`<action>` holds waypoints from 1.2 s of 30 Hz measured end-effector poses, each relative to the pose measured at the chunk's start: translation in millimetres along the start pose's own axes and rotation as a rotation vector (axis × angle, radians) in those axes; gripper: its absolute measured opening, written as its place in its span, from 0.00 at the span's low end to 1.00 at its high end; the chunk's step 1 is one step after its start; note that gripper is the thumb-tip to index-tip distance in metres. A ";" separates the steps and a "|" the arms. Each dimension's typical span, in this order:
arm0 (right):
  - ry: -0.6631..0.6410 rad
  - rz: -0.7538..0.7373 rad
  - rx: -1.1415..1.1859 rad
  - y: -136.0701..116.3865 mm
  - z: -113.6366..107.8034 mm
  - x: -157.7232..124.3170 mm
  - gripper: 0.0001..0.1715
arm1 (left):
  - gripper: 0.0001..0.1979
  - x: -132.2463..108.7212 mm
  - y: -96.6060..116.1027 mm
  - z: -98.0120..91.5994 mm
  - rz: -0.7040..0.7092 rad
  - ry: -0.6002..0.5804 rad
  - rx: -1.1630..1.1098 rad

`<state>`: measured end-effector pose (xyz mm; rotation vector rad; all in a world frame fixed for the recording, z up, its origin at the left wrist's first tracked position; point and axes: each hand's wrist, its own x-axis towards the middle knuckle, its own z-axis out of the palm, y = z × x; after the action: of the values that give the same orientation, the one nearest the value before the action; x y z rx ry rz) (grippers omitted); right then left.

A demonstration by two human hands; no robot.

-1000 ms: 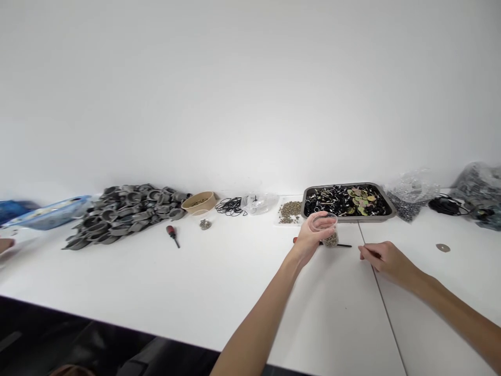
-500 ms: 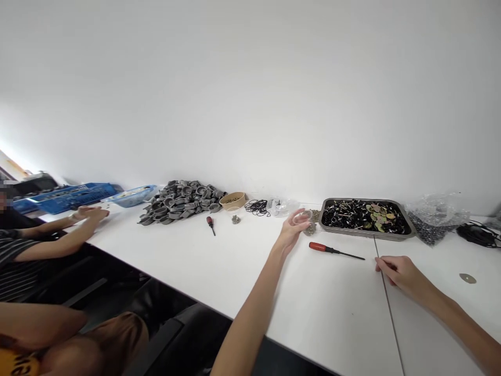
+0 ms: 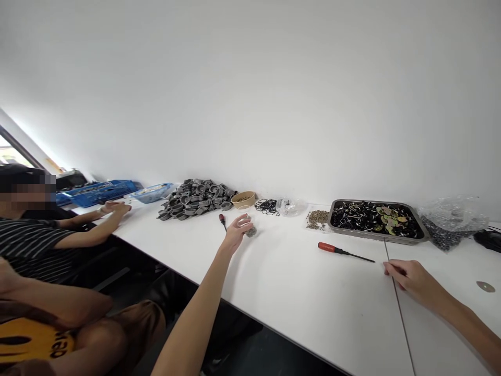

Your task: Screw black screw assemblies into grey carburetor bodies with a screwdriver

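Observation:
My left hand (image 3: 237, 233) reaches far out to the left over the white table (image 3: 297, 282) and is closed round a small clear cup (image 3: 249, 228) with small metal bits in its bottom, close to a small dark screwdriver (image 3: 223, 220). My right hand (image 3: 409, 278) rests on the table at the right, fingers curled in a loose pinch; what they hold, if anything, I cannot make out. A red-handled screwdriver (image 3: 344, 252) lies between my hands.
A grey tray (image 3: 379, 216) of black and brass parts stands at the back right, a patch of small brass bits (image 3: 317, 219) beside it. A heap of grey caps (image 3: 198, 197), a tan bowl (image 3: 243, 199), black rings (image 3: 266, 206), plastic bags (image 3: 450, 219). Two people sit at the left.
My left hand has carried the clear cup from in front of the grey tray far to the left. The view has swung left, bringing the seated people into sight. My right hand stays put.

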<state>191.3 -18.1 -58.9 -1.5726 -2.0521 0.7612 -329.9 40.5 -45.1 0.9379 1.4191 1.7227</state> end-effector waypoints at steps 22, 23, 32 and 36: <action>-0.056 0.038 0.040 2.0 0.4 3.7 0.26 | 0.27 35.0 -19.8 -35.3 -0.034 0.307 0.255; -0.057 0.035 0.034 1.6 0.1 3.5 0.25 | 0.28 33.5 -18.6 -34.2 -0.039 0.307 0.259; -0.068 0.016 0.064 -9.4 -2.4 -1.1 0.22 | 0.40 -25.2 -17.4 -20.4 0.084 0.590 0.363; -0.073 0.007 0.066 -7.0 -1.5 -1.1 0.20 | 0.18 -62.2 -6.6 35.7 0.360 0.568 0.336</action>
<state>187.5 -20.3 -53.1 -1.5375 -2.0514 0.8922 -267.9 4.6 -52.7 0.9638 2.0546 2.1745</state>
